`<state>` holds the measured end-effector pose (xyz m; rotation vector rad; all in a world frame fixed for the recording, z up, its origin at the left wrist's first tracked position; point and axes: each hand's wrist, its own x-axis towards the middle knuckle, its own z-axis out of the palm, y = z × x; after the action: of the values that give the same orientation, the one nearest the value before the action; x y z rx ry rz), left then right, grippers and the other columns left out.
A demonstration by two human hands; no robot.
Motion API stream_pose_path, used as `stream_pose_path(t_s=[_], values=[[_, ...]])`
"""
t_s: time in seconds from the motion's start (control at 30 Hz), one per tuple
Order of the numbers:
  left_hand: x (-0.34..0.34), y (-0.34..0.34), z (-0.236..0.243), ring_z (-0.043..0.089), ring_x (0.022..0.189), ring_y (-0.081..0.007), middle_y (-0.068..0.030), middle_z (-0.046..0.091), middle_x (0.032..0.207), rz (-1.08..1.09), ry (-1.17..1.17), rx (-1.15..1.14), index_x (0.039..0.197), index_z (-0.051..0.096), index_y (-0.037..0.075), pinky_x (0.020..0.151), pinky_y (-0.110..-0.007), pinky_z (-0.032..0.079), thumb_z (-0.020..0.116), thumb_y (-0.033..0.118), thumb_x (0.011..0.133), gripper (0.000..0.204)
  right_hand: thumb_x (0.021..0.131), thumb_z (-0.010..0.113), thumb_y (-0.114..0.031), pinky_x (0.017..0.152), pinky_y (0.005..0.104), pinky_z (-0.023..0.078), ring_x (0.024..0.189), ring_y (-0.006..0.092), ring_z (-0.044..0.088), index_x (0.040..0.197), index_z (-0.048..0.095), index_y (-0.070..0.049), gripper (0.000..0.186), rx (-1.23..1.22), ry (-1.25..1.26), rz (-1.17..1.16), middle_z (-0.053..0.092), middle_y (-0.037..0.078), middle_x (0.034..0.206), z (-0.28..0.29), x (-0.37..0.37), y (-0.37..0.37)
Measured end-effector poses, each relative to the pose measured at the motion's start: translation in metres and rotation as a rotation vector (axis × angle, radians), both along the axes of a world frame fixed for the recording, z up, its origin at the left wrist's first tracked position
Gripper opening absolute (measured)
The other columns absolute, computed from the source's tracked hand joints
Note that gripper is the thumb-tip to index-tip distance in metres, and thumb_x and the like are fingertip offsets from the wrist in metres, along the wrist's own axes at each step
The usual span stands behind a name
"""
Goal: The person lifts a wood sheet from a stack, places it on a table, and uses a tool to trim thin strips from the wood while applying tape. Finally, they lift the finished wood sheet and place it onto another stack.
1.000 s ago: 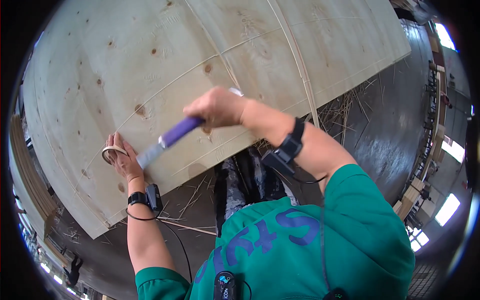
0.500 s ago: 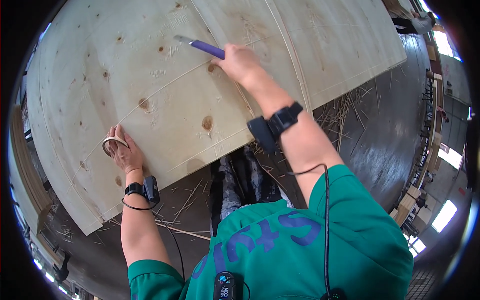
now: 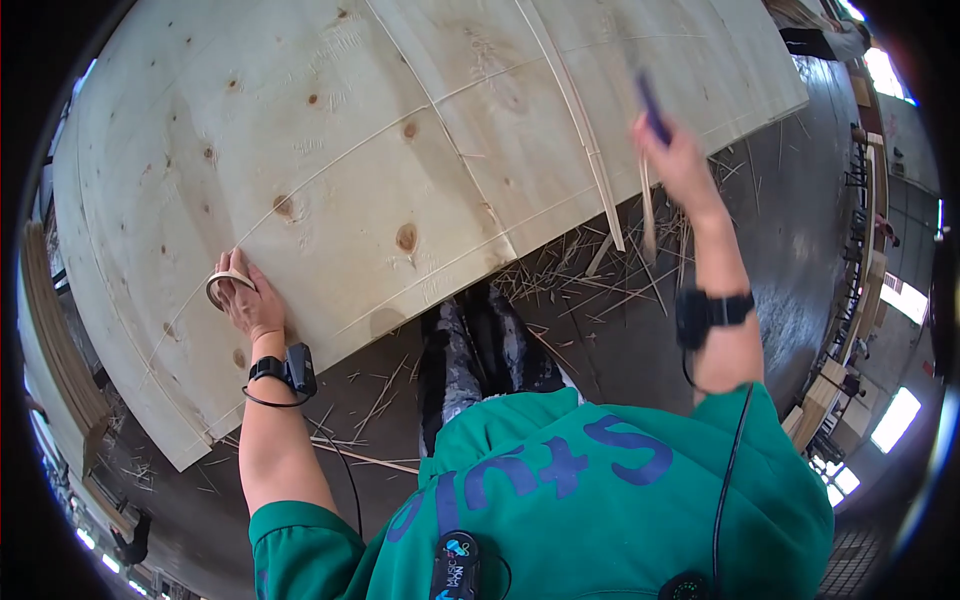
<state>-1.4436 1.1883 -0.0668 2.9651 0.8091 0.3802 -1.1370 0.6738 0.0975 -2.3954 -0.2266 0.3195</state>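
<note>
My left hand (image 3: 252,300) lies flat on a large pale plywood sheet (image 3: 330,240), near its front left part. A tan ring like a roll of tape (image 3: 214,290) sits around its fingers. My right hand (image 3: 680,165) is closed on a purple-handled utility knife (image 3: 652,108), held over the sheet's front right edge; its blade is blurred. Just below that hand hangs a thin, blurred wood strip (image 3: 648,215); whether the hand touches it, I cannot tell. A longer wood strip (image 3: 580,115) lies across the sheet and sticks out past the front edge.
Wood slivers (image 3: 600,270) litter the dark floor (image 3: 600,345) below the sheet's front edge. Stacked boards (image 3: 60,340) stand at far left, more lumber (image 3: 820,400) at right. Another person (image 3: 835,42) is at the far right corner. Cables run from my wrist devices.
My right hand has swung right with the knife, from the middle of the sheet to its front right edge. A thin strip now hangs there. My left hand has stayed in place.
</note>
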Motion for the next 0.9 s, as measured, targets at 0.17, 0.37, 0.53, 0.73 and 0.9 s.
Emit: stream_pose_path(t_s=[0.17, 0.37, 0.53, 0.73, 0.9], values=[[0.003, -0.004, 0.001, 0.043, 0.134, -0.0323, -0.0115, 0.051, 0.142, -0.008, -0.008, 0.026, 0.137, 0.056, 0.014, 0.113, -0.045, 0.031, 0.051, 0.021, 0.099, 0.039, 0.09, 0.074, -0.029, 0.066, 0.0284, 0.046, 0.073, 0.0097, 0.058, 0.093, 0.067, -0.005, 0.026, -0.033, 0.289, 0.257, 0.062, 0.002, 0.076, -0.015, -0.133, -0.036], [0.065, -0.054, -0.005, 0.051, 0.128, -0.0311, -0.0102, 0.059, 0.133, -0.375, -0.24, -0.26, 0.134, 0.059, 0.013, 0.112, -0.045, 0.032, 0.059, 0.012, 0.094, 0.04, 0.09, 0.074, -0.03, 0.069, 0.032, 0.049, 0.072, 0.0192, 0.063, 0.098, 0.064, -0.001, 0.031, -0.004, 0.352, -0.156, 0.063, 0.012, 0.076, -0.044, -0.175, 0.011], [0.171, -0.203, 0.045, 0.048, 0.133, -0.0278, -0.0066, 0.059, 0.134, -0.771, -0.14, -0.394, 0.134, 0.059, 0.015, 0.113, -0.042, 0.034, 0.06, 0.015, 0.094, 0.04, 0.098, 0.063, -0.032, 0.076, 0.0308, 0.049, 0.081, 0.0201, 0.063, 0.128, 0.054, -0.003, 0.043, 0.138, 0.234, -0.173, 0.063, 0.012, 0.09, -0.06, -0.198, 0.031], [0.132, -0.204, 0.04, 0.054, 0.125, -0.031, -0.0095, 0.06, 0.132, -0.977, 0.031, -0.561, 0.13, 0.057, 0.01, 0.111, -0.043, 0.039, 0.061, 0.01, 0.091, 0.04, 0.103, 0.052, -0.02, 0.083, 0.0425, 0.051, 0.091, 0.0388, 0.065, 0.151, 0.035, -0.007, 0.052, 0.188, 0.024, -0.011, 0.064, 0.022, 0.101, -0.074, -0.244, 0.04], [0.094, -0.252, 0.049, 0.053, 0.127, -0.0295, -0.0115, 0.058, 0.135, -0.859, -0.062, -0.643, 0.132, 0.057, 0.009, 0.112, -0.044, 0.038, 0.062, 0.014, 0.089, 0.044, 0.101, 0.052, -0.018, 0.069, 0.0485, 0.053, 0.077, 0.0425, 0.063, 0.153, 0.032, -0.01, 0.056, 0.163, 0.101, 0.025, 0.06, 0.021, 0.096, -0.088, -0.251, 0.07]])
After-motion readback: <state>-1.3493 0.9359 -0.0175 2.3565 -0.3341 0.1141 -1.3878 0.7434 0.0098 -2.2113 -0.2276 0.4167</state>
